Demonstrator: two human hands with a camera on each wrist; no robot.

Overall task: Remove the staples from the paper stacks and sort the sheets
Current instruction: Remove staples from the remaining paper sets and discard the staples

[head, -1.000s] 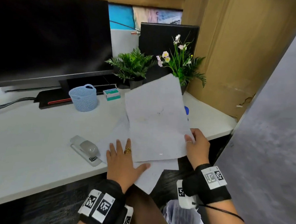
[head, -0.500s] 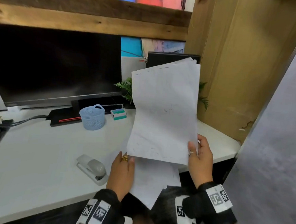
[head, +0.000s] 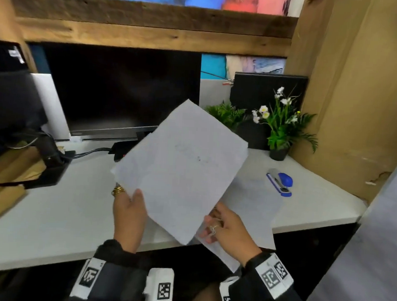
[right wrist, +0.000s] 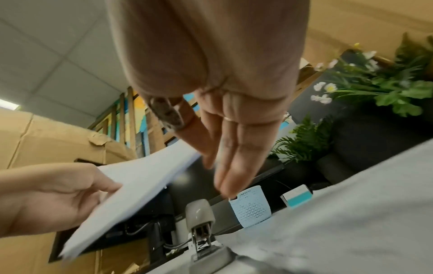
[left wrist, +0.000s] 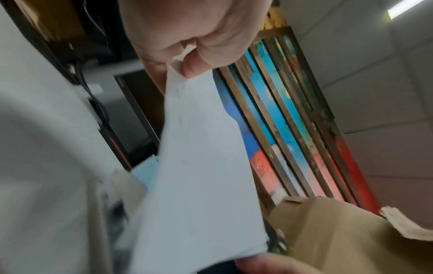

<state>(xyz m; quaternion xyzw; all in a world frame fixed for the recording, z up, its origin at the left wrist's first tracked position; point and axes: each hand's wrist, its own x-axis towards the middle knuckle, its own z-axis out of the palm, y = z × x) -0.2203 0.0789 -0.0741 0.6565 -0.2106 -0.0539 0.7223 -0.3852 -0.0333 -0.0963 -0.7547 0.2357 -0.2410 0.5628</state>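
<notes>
A stack of white sheets [head: 182, 168] hangs tilted above the desk [head: 51, 211]. My left hand [head: 135, 195] pinches the stack's left edge, thumb on top and fingers behind; the left wrist view shows this pinch [left wrist: 187, 61] on the paper [left wrist: 199, 166]. My right hand [head: 209, 227] is at the stack's lower right corner. In the right wrist view its fingers [right wrist: 225, 166] are straight and touch the end of the stack [right wrist: 140, 181]. Loose sheets [head: 252, 199] lie on the desk under the stack and overhang the front edge. No staple is visible.
A blue stapler [head: 280, 181] lies on the right of the desk. A grey stapler [right wrist: 200, 218], a light blue basket [right wrist: 250, 205] and a teal box [right wrist: 297, 197] sit behind the stack. A monitor [head: 122, 88], potted plants [head: 284, 125] and cardboard [head: 345, 89] line the back and right.
My left hand left the sheets on the desk and took the stack's left edge. The stack dropped from upright and tilted left. My right hand's grip loosened to straight fingers.
</notes>
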